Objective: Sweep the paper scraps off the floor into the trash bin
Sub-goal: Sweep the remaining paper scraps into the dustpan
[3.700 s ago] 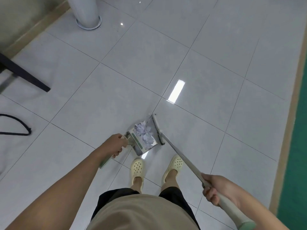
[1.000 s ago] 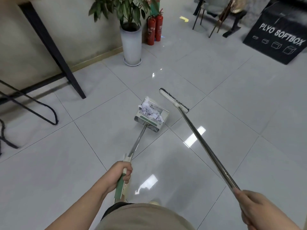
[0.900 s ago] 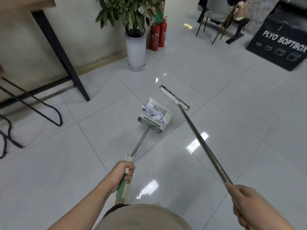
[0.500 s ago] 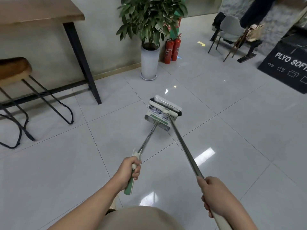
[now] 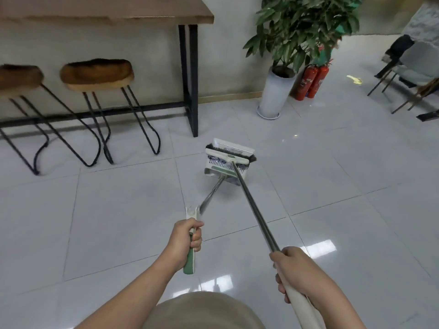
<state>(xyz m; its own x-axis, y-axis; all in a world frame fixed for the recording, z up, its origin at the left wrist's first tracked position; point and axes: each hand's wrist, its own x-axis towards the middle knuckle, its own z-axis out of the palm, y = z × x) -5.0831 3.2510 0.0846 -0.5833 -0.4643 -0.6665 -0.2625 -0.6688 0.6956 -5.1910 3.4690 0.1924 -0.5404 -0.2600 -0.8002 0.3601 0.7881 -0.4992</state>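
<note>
The left hand (image 5: 186, 241) was clenched around the green-and-white handle of a long-handled dustpan (image 5: 224, 166), thumb uppermost, with the green end of the handle sticking out below the fist. The dustpan's metal shaft ran forward and to the right from that hand down to the white pan, which sat over the grey tiled floor (image 5: 118, 222); whether it touched the tiles or hung just above them could not be told. The right hand (image 5: 291, 269) was wrapped round the pale upper section of a broom (image 5: 230, 157), whose steel shaft ran forward and to the left, crossing over the right side of the pan. The broom's white head with dark bristles lay across the open top of the pan, covering most of it. Under the head, a strip of paper scraps (image 5: 216, 160) showed inside the pan as white and dark flecks, though they were small and partly hidden. Beyond the pan, a counter (image 5: 107, 10) with a wooden top and black steel legs stood against the wall on the left, with two wooden-seated bar stools (image 5: 96, 73) on black wire legs before it. To the right of the counter stood a potted plant (image 5: 276, 91) in a tall white pot, with two red fire extinguishers (image 5: 312, 81) just beside it. A chair (image 5: 413, 67) stood at the far right edge of the floor.
</note>
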